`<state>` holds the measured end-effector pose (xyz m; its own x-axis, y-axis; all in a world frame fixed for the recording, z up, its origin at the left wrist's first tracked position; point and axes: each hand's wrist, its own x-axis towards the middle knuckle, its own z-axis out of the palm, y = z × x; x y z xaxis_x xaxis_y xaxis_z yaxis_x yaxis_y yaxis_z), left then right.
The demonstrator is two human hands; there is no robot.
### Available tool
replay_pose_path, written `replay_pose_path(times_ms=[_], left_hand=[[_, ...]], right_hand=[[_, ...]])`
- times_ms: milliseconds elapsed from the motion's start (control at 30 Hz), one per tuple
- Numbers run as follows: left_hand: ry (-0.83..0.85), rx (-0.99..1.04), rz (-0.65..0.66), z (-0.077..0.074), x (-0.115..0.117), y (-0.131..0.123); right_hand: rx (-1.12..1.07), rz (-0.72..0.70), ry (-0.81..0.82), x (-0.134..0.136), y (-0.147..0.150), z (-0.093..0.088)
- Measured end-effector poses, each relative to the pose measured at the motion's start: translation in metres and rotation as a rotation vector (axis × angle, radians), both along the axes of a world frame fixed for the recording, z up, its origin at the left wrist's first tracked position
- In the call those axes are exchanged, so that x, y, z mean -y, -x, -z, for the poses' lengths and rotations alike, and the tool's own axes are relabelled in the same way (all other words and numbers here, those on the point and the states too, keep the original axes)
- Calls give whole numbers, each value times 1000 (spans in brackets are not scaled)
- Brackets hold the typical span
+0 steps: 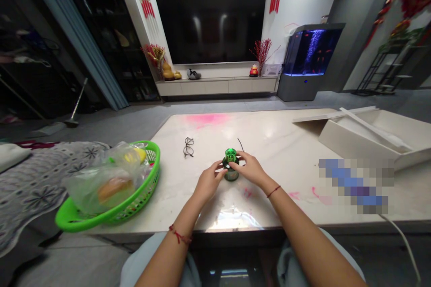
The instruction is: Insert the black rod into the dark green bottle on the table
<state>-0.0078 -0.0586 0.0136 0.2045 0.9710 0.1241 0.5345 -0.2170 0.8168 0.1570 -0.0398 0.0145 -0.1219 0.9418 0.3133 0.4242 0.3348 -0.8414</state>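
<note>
A small dark bottle with a shiny green cap (230,161) stands upright on the pale marble table (269,143), straight in front of me. My left hand (208,180) grips the bottle's body from the left, fingers curled on it. My right hand (249,167) closes on the bottle from the right, fingertips up at the neck just under the cap. Both wrists carry a thin red string.
A green plastic basket (111,215) with bagged fruit overhangs the table's left corner. Folded eyeglasses (188,147) lie beyond my left hand. A white open box (370,136) sits at the right, a thin white cable (400,237) hangs off the front edge. A patterned cloth (37,179) lies left.
</note>
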Motion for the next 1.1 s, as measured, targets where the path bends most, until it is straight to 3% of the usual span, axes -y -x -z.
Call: replay_pose_path(times_ms=[200,367,467,667,833,900,1000,1100], left_hand=[[50,-28,6,0,11,3],[51,-37,-22,-3,13,-2],[53,-41,-22,-6,12,-3],[77,-37,-24,-10,12,-4],[73,-24,-8,-11,13,-3],[76,-24,-5,-11,13,-2],[78,-35,-17,-9,13,-2],[83,-49,-40,-9,13,-2]], right_hand=[[-19,28,22,5,-2,-3],[-295,342,89,10,2,11],[-429,459,152,18,2,15],[-328,524,100,49,-5,9],[-177,417,3,83,-36,12],[-197,517,-3,89,-50,15],[-196,565,-43,75,-56,17],[-142,557,-183,35,-43,16]])
